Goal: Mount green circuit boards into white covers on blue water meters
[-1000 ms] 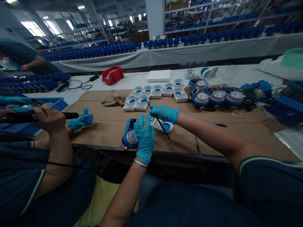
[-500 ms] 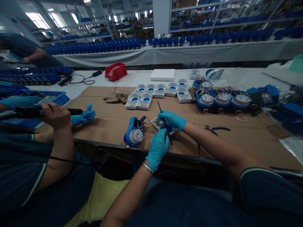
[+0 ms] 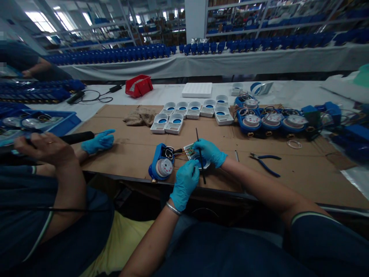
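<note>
A blue water meter [image 3: 161, 164] with a round white dial lies near the front edge of the cardboard mat [image 3: 302, 169]. Thin wires run from it to a white cover [image 3: 189, 151] beside it. My right hand [image 3: 210, 151], in a blue glove, presses on that cover and holds a thin black rod-like tool [image 3: 200, 153] that sticks up and down past the fingers. My left hand [image 3: 185, 183], also gloved, grips the cover's near edge.
Several white covers [image 3: 193, 110] lie in rows further back, with a brown cloth [image 3: 138, 116] to their left. Blue pliers [image 3: 263, 161] lie right of my arm. More blue meters [image 3: 266, 120] stand at right. A co-worker's gloved hand [image 3: 98, 140] and bare hand [image 3: 46, 148] with a black tool are at left.
My left hand came off the blue meter, went right to the white cover, and has since shifted slightly left. The black tool has swung more upright. The co-worker's bare hand dropped lower.
</note>
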A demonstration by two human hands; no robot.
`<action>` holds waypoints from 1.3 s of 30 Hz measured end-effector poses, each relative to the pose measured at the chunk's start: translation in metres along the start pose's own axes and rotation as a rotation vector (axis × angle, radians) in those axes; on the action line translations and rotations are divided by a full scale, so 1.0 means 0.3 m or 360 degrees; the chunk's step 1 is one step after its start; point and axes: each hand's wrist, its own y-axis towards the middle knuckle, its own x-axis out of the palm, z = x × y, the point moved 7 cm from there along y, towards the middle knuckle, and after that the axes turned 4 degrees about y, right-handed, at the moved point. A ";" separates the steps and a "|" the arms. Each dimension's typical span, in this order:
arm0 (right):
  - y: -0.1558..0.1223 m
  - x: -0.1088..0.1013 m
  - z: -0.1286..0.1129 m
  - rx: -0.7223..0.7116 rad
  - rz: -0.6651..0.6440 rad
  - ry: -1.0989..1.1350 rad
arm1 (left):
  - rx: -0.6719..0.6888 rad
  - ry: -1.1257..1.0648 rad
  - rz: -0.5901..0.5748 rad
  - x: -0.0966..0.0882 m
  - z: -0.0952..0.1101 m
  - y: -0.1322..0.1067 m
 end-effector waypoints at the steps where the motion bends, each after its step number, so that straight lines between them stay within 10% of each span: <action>1: -0.002 -0.002 0.000 0.0000 -0.0001 -0.0036 | 0.0009 0.0009 0.0021 -0.008 -0.008 0.012; 8: 0.004 -0.007 0.000 -0.0145 -0.0072 -0.0302 | -0.0147 0.0254 0.0107 -0.059 -0.067 0.144; 18: 0.013 -0.009 -0.009 -0.0219 -0.0339 -0.0548 | -0.0297 0.0537 -0.0275 -0.002 -0.089 0.219; 24: 0.008 -0.171 -0.020 -0.0232 -0.0080 0.0074 | -0.0219 0.0705 -0.0239 0.018 -0.101 0.215; 39: 0.092 -0.141 -0.011 0.0336 -0.0272 -0.0021 | -0.0331 0.0617 -0.0388 0.038 -0.114 0.224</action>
